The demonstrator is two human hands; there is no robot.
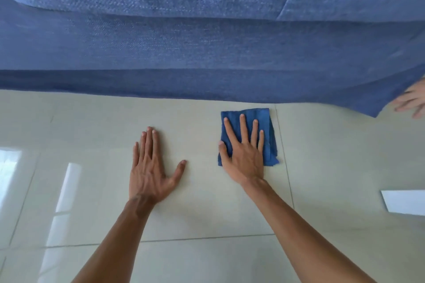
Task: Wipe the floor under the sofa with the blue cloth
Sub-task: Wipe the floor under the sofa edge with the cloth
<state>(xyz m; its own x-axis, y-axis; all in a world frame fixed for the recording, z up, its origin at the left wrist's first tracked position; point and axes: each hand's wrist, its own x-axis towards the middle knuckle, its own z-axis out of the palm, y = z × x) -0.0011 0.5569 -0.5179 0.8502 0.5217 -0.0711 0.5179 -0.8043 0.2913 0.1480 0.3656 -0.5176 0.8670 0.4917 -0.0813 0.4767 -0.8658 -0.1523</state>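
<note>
A folded blue cloth (266, 122) lies flat on the pale tiled floor (92, 122), just in front of the blue fabric sofa (207, 53). My right hand (243, 151) presses down on the cloth with fingers spread, pointing toward the sofa. My left hand (151, 167) rests palm down on the bare tile to the left of the cloth, fingers together, thumb out, holding nothing. The sofa's lower edge meets the floor across the whole width; the floor beneath it is hidden.
Another person's hand (411, 101) holds the sofa's corner at the far right edge. A white flat object (404, 202) lies on the floor at the right. Bright window reflections sit on the tiles at the left.
</note>
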